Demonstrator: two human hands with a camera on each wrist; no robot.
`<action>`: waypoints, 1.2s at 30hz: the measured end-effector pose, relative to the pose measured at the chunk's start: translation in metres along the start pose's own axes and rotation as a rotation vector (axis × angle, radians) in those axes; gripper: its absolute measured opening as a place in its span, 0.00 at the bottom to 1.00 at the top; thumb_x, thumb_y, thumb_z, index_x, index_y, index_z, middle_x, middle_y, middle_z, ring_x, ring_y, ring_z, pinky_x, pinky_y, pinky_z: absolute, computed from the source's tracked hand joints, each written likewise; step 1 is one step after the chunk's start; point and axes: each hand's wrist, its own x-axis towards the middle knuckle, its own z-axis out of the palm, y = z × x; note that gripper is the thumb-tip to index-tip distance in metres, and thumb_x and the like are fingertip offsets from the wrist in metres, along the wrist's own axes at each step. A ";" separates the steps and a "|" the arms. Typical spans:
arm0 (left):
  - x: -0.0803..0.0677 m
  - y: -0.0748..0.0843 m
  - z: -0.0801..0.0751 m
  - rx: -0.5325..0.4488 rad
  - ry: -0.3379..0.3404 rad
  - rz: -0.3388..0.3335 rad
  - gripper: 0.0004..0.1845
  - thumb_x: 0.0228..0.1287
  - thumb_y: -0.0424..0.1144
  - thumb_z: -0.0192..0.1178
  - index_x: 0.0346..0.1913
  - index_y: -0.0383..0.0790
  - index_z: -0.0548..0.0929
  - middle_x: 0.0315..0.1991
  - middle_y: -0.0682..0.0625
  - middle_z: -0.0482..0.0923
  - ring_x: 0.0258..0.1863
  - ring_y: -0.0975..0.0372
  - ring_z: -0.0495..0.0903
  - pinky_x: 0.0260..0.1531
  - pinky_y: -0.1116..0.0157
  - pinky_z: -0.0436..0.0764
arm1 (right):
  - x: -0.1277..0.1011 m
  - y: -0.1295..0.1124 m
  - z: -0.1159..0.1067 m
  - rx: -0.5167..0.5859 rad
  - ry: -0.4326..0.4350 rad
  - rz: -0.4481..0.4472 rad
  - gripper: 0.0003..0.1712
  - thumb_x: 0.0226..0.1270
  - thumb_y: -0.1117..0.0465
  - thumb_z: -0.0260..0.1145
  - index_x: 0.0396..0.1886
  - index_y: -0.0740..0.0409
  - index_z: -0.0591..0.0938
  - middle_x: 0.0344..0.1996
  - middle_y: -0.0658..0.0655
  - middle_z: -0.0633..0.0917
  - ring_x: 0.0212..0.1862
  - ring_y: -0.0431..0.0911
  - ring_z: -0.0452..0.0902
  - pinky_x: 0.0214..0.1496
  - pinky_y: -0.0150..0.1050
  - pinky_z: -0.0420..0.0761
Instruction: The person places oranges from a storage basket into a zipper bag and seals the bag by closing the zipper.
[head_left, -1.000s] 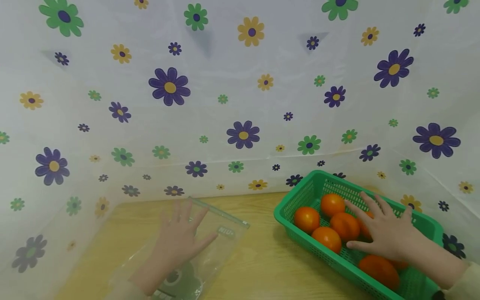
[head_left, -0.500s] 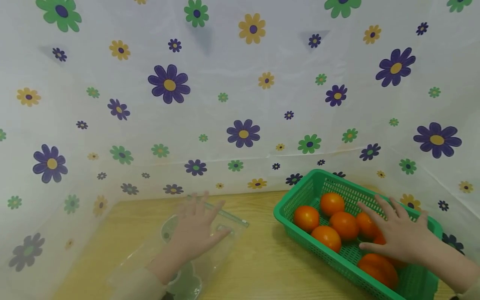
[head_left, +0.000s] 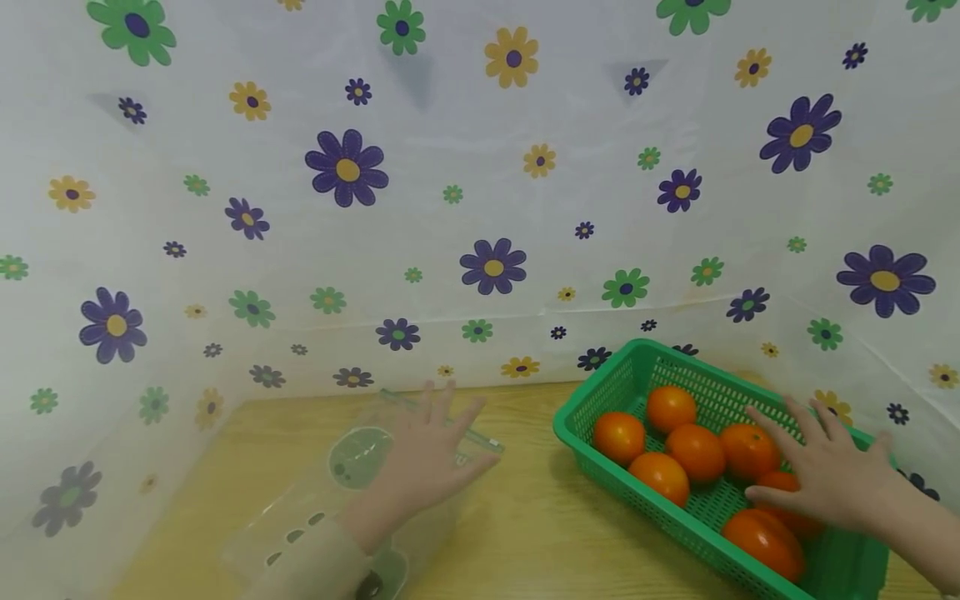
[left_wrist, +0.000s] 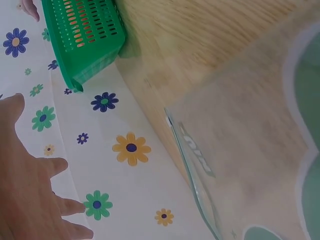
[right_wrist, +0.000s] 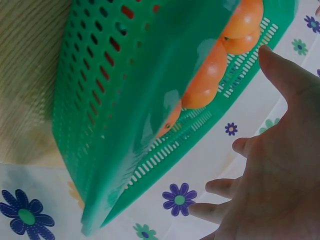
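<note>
My left hand [head_left: 431, 462] hovers with fingers spread over a clear zip bag [head_left: 315, 500] that lies flat on the table. Green cartoon shapes are printed on the bag, and its zip strip [left_wrist: 187, 172] runs along the far edge. Over the right side of a green perforated basket [head_left: 617, 383] is my right hand [head_left: 832, 467], fingers extended and spread, holding nothing. Several glossy, round orange-red tomatoes [head_left: 696, 452] sit in the basket; the hand partly covers those nearest it. In the right wrist view, the right hand [right_wrist: 280, 150] shows beside the basket's rim.
The wooden table [head_left: 517, 517] shows between bag and basket. A white sheet [head_left: 420, 233] with purple, green and yellow flowers rises behind the table and along both sides, close to the basket's far right corner.
Both hands have moved to the right, the left across the bag and the right away from the middle tomatoes, uncovering more of them. Bag and basket stay in place; the head view has shifted slightly.
</note>
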 end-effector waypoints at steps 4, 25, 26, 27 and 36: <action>0.007 0.010 0.005 0.027 -0.019 0.005 0.46 0.69 0.77 0.48 0.84 0.60 0.61 0.88 0.41 0.41 0.86 0.36 0.36 0.74 0.22 0.46 | -0.001 0.005 0.002 -0.010 -0.004 0.020 0.63 0.61 0.23 0.67 0.84 0.49 0.54 0.75 0.80 0.58 0.71 0.86 0.54 0.52 0.96 0.56; 0.026 0.054 0.028 0.070 -0.060 0.170 0.44 0.73 0.74 0.46 0.85 0.60 0.57 0.86 0.37 0.50 0.85 0.34 0.44 0.80 0.29 0.45 | -0.004 0.031 0.019 0.018 -0.060 0.105 0.63 0.59 0.20 0.65 0.80 0.54 0.58 0.71 0.83 0.58 0.68 0.90 0.55 0.51 0.96 0.54; 0.026 0.055 0.029 0.068 -0.059 0.176 0.44 0.73 0.74 0.46 0.85 0.60 0.57 0.86 0.36 0.50 0.85 0.35 0.43 0.80 0.29 0.45 | -0.004 0.032 0.019 0.016 -0.061 0.108 0.63 0.59 0.20 0.65 0.80 0.54 0.58 0.71 0.84 0.58 0.67 0.91 0.55 0.51 0.96 0.55; 0.026 0.057 0.030 0.062 -0.057 0.185 0.44 0.73 0.73 0.47 0.85 0.59 0.57 0.86 0.36 0.50 0.85 0.34 0.43 0.80 0.29 0.45 | -0.004 0.033 0.019 0.012 -0.063 0.112 0.63 0.59 0.20 0.65 0.80 0.55 0.58 0.70 0.84 0.58 0.67 0.91 0.55 0.52 0.96 0.55; 0.020 0.068 0.038 0.056 -0.046 0.245 0.42 0.74 0.69 0.52 0.84 0.56 0.61 0.86 0.37 0.51 0.84 0.33 0.47 0.78 0.28 0.51 | -0.008 0.039 0.027 0.020 -0.078 0.136 0.62 0.57 0.21 0.67 0.77 0.59 0.62 0.67 0.86 0.61 0.63 0.89 0.60 0.52 0.94 0.60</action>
